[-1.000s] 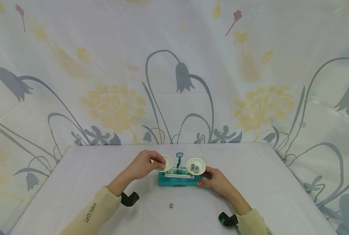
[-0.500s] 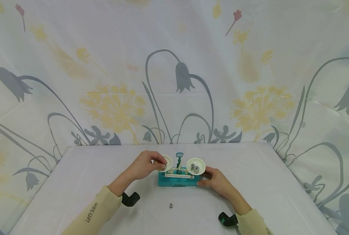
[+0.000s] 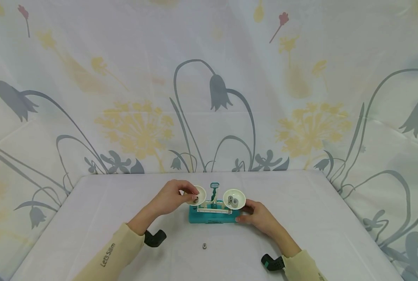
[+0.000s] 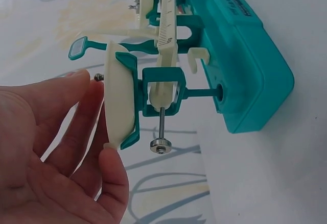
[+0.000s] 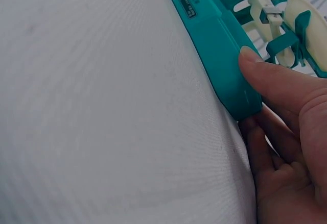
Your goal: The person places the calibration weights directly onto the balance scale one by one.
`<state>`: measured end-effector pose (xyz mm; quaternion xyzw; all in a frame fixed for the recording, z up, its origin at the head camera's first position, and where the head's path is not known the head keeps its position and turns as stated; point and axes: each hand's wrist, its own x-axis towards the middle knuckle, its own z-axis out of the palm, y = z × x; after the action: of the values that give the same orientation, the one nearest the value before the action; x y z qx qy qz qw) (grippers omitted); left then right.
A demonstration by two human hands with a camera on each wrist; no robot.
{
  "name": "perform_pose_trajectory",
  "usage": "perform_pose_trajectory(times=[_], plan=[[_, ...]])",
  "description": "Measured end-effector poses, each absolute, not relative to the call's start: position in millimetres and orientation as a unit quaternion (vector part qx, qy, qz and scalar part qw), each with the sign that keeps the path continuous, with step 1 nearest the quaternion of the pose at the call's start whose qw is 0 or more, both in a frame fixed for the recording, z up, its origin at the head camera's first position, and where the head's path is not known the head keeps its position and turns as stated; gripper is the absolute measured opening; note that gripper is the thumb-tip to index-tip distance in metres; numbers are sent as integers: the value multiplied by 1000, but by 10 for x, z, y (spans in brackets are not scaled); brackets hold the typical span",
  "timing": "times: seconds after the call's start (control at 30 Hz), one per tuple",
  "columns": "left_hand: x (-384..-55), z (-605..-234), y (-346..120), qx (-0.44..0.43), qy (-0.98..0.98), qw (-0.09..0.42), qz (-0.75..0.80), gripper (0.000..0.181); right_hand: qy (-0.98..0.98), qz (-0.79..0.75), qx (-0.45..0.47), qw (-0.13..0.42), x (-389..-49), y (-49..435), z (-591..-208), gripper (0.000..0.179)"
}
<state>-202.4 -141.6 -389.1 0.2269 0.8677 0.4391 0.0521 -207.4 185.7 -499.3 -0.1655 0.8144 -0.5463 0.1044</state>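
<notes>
A teal balance scale (image 3: 214,217) with two cream pans stands on the cloth. My left hand (image 3: 172,198) is at the left pan (image 4: 118,104), thumb and fingertips close over its bowl. Right beside those fingertips a small metal weight (image 4: 98,77) shows its knob above the rim; the pan wall hides its body. The thumb tip appears slightly apart from the knob. My right hand (image 3: 259,218) grips the right end of the base (image 5: 230,71), thumb on its front and fingers behind. Several metal weights (image 3: 233,201) sit in the right pan (image 3: 242,195).
One loose metal weight (image 3: 204,246) stands on the white cloth (image 3: 181,261) in front of the scale. A patterned curtain (image 3: 209,136) rises behind the table. Black wrist devices (image 3: 155,238) are worn at both sleeves.
My left fingertips have lifted slightly and drawn back left, so the weight at the left pan shows more plainly beneath them. The right hand and the scale stay in place.
</notes>
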Motion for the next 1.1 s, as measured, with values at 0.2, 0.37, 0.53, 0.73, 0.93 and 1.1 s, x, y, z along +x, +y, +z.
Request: perform_pose_trajectory(times=[0.2,0.37,0.53,0.73,0.93,1.1], plan=[[-2001,-3885,-1455,227,864,50,447,7,814,-547,-166,105,-2066,1858,-4981,64],[-1964,-3878,-1508,219,864,43,451,7,811,-551,-168,104,-2072,1854,-4992,64],[-1928,-3876,-1569,199,864,43,460,8,807,-557,-164,104,-2075,1853,-5003,62],[-1880,-3888,-1640,198,858,45,472,9,805,-560,-161,108,-2068,1855,-4983,63],[-1817,-3935,-1702,201,850,51,485,10,809,-556,-163,104,-2054,1841,-4958,61],[-1754,-3993,-1723,202,846,64,490,11,810,-553,-164,105,-1943,1782,-4738,56]])
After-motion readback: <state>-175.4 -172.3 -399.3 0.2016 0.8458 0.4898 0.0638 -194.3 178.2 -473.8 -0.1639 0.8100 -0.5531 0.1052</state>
